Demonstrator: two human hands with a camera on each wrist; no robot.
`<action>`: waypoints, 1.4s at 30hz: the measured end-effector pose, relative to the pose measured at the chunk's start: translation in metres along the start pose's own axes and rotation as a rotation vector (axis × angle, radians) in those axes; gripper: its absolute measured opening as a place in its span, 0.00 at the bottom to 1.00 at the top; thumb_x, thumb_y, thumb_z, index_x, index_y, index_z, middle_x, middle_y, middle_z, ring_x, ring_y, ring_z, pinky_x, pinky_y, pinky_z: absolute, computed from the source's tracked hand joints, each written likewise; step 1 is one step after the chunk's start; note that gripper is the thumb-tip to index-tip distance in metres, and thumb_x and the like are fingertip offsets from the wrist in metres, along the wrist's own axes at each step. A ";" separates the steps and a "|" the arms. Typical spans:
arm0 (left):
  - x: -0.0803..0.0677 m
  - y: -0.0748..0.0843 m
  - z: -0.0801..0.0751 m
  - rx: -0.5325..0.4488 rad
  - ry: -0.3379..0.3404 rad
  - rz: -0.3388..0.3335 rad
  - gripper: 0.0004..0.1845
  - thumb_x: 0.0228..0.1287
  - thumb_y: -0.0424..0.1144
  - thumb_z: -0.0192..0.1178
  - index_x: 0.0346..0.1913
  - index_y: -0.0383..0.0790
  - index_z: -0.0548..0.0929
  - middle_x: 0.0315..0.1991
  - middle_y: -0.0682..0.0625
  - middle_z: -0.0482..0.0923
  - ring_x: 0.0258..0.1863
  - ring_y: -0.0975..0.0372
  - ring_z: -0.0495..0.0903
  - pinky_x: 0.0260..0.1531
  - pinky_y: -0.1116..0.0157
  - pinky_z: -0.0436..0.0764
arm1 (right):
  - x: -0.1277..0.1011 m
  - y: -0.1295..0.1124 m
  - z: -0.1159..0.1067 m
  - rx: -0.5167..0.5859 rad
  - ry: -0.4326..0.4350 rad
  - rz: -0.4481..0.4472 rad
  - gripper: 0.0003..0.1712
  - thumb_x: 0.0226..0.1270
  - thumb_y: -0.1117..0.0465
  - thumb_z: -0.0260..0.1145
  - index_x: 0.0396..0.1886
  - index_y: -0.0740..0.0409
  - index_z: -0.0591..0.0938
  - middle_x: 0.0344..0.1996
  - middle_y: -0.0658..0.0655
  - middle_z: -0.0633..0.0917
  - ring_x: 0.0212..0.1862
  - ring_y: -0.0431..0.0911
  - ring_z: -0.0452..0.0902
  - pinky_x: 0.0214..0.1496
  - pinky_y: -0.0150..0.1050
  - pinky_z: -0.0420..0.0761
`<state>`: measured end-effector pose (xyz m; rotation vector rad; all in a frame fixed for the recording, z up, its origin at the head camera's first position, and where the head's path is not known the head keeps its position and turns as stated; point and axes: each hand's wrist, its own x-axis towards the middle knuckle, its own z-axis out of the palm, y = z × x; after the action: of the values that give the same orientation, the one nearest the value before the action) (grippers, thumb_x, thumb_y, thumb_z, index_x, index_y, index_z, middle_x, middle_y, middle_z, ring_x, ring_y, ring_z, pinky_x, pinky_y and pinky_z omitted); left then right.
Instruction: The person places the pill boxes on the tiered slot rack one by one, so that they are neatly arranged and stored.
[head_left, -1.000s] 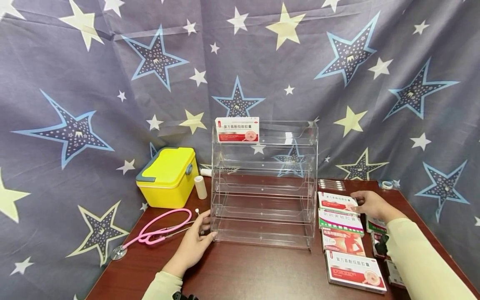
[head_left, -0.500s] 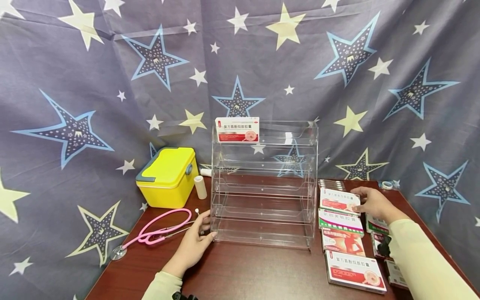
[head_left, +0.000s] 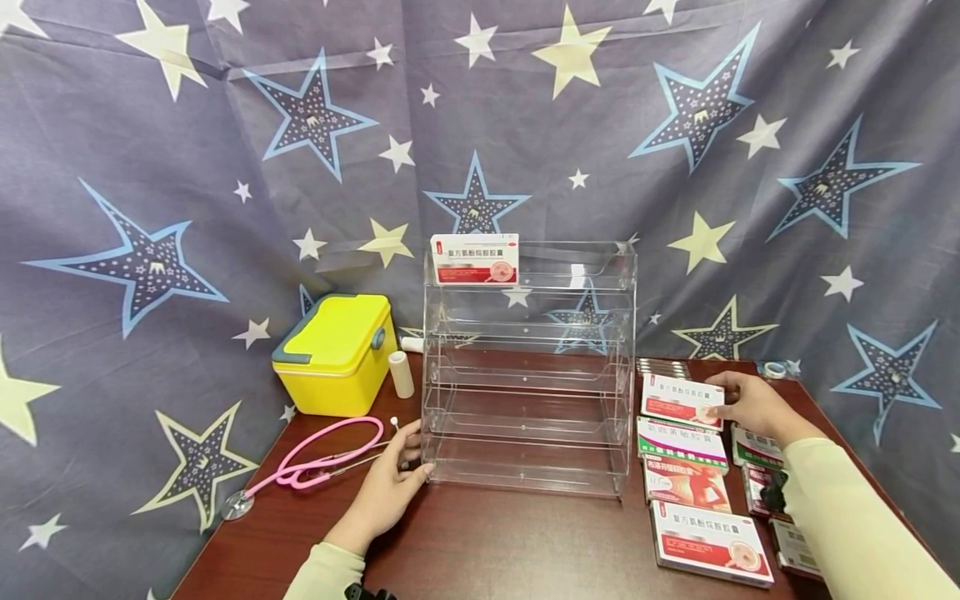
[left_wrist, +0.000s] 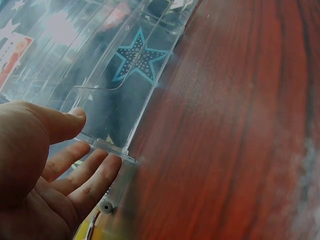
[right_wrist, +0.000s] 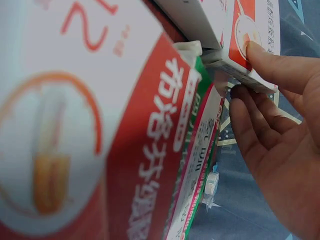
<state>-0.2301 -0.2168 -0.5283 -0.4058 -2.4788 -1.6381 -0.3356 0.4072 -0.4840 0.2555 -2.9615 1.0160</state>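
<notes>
My right hand [head_left: 753, 407] pinches the right end of a white and red medicine box [head_left: 684, 401], with the thumb [right_wrist: 280, 65] on its printed face and the fingers beneath. The box is tilted, raised at the far end of a row of medicine boxes. My left hand [head_left: 387, 485] is at the lower left corner of a clear tiered display rack [head_left: 525, 479]. In the left wrist view its fingers [left_wrist: 95, 175] are extended, tips right at the rack's bottom edge, thumb near the side panel. Another white and red medicine box [head_left: 476, 260] stands at the rack's top left.
Nearer along the row lie a green and white box [head_left: 681, 442], a red box [head_left: 686, 483] and a white and red box [head_left: 711, 543]. More boxes [head_left: 757, 450] lie beneath the right forearm. A pink stethoscope [head_left: 300, 467], yellow case [head_left: 333, 354] and white roll [head_left: 401, 375] are at left.
My right hand has lifted the medicine box slightly and shifted it a little to the right, tilting its face up. The left hand and the rack have stayed put.
</notes>
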 end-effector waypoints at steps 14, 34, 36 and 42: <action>0.000 -0.001 0.000 0.011 -0.004 0.006 0.37 0.70 0.31 0.69 0.77 0.54 0.68 0.62 0.42 0.79 0.57 0.51 0.82 0.48 0.61 0.84 | 0.000 0.005 0.000 -0.076 0.086 0.009 0.23 0.70 0.63 0.73 0.61 0.67 0.82 0.54 0.75 0.82 0.46 0.60 0.79 0.44 0.56 0.80; 0.000 -0.003 0.002 0.004 -0.007 0.009 0.37 0.71 0.30 0.68 0.77 0.55 0.68 0.63 0.39 0.78 0.57 0.49 0.82 0.48 0.60 0.84 | -0.006 -0.013 -0.035 0.191 0.439 -0.037 0.16 0.73 0.65 0.70 0.56 0.68 0.83 0.34 0.52 0.89 0.28 0.34 0.80 0.27 0.30 0.79; 0.000 -0.003 0.002 0.003 -0.007 0.010 0.37 0.71 0.30 0.68 0.77 0.55 0.68 0.63 0.39 0.78 0.57 0.49 0.82 0.48 0.61 0.84 | -0.004 -0.031 -0.052 0.267 0.515 -0.031 0.16 0.72 0.65 0.71 0.56 0.66 0.83 0.32 0.42 0.87 0.27 0.32 0.80 0.26 0.29 0.78; 0.000 -0.002 0.000 0.003 -0.003 0.008 0.37 0.70 0.30 0.69 0.77 0.53 0.68 0.63 0.40 0.79 0.57 0.49 0.82 0.48 0.61 0.84 | 0.003 -0.112 -0.104 0.479 0.722 -0.113 0.17 0.67 0.71 0.73 0.55 0.65 0.85 0.35 0.36 0.85 0.30 0.27 0.83 0.33 0.22 0.80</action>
<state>-0.2304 -0.2169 -0.5299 -0.4174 -2.4781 -1.6310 -0.3269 0.3827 -0.3330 0.0318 -2.0278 1.4132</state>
